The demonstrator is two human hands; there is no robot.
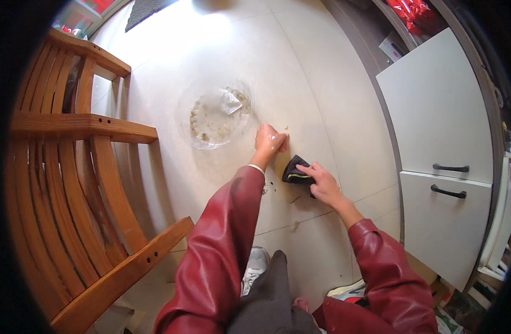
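My right hand [325, 182] presses a dark folded cloth [296, 170] with a yellow-green stripe against the pale tiled floor. Close by on its left, my left hand [269, 140] is closed with its fingertips down at the floor; whatever they pinch is too small to make out. Small light crumbs [287, 128] lie by those fingertips. Beyond my left hand, a clear plastic round container [213, 118] holds a ring of pale and greenish scraps and a crumpled white tissue [230, 103]. Dark specks [265, 189] and a pale scrap [294, 226] lie nearer me.
Wooden slatted chairs [108, 195] line the left side. On the right stands a white cabinet [442, 119] with black handles. A dark mat [147, 11] lies at the far left. My shoes [257, 267] are on the floor below my arms.
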